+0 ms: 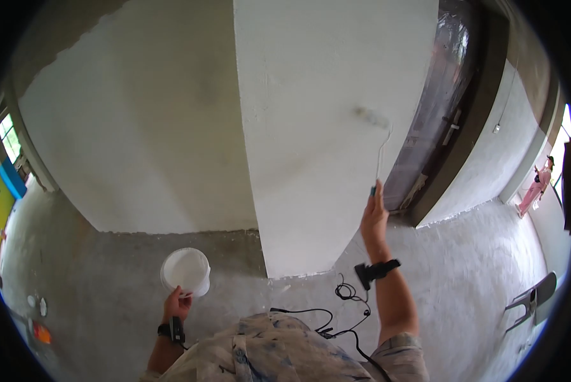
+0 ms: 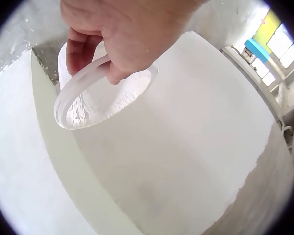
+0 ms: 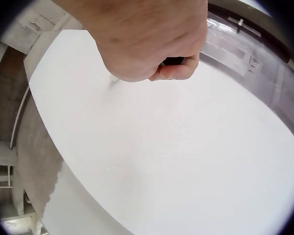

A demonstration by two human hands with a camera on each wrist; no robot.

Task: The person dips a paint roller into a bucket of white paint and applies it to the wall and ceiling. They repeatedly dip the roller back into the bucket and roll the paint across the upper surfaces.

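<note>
Currently the right hand (image 1: 374, 219) is closed around the handle of a paint roller (image 1: 373, 117), which lies against the white pillar (image 1: 311, 191) near its right edge. The left hand (image 1: 177, 304) grips a white bucket (image 1: 185, 270) by its rim, low and left of the pillar.

I read no text, number, brand or sign in any view. White bucket (image 1: 185, 270): plain side and rim, no label legible. Paint roller (image 1: 371, 116): too small to tell any marking. Black wrist band (image 1: 373, 270): nothing I can read.
</note>
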